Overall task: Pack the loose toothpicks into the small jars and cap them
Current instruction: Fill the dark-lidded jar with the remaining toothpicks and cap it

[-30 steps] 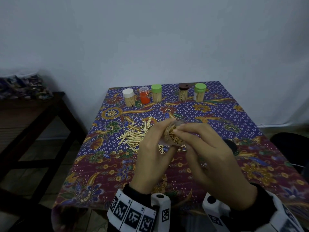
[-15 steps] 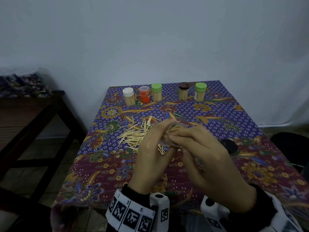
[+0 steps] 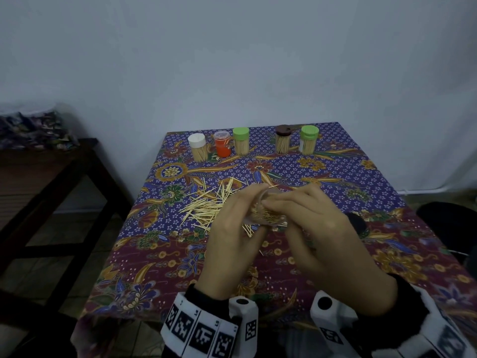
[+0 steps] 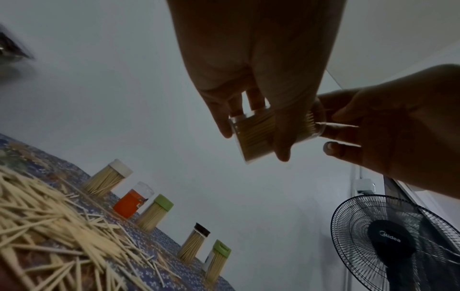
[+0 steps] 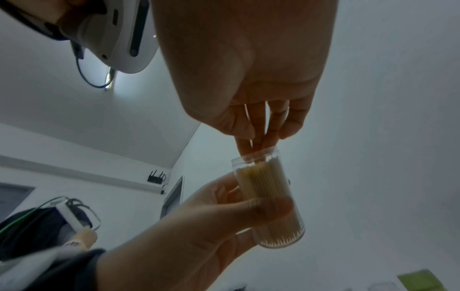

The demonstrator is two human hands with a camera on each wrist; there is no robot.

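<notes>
Clear jar (image 5: 268,196) held above counter (image 3: 335,177), gripped mid-wall by left hand (image 3: 232,244); right hand (image 3: 322,241) fingertips pinching a toothpick (image 4: 336,124) at its open mouth. Probably light, rigid, smooth-walled; loose toothpicks (image 3: 206,205) below thin, snappable, best pinched mid-length.

Table (image 3: 387,182), patterned cloth (image 3: 160,254), loose toothpicks (image 3: 204,205), five jars (image 3: 241,141)

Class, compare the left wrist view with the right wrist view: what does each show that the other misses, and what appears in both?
Only the left wrist view shows the loose toothpicks on the patterned tablecloth, the row of jars, such as the orange jar, and a standing fan. Only the right wrist view shows a router on the wall. Both show the left hand holding the clear jar while the right hand feeds toothpicks in.
</notes>
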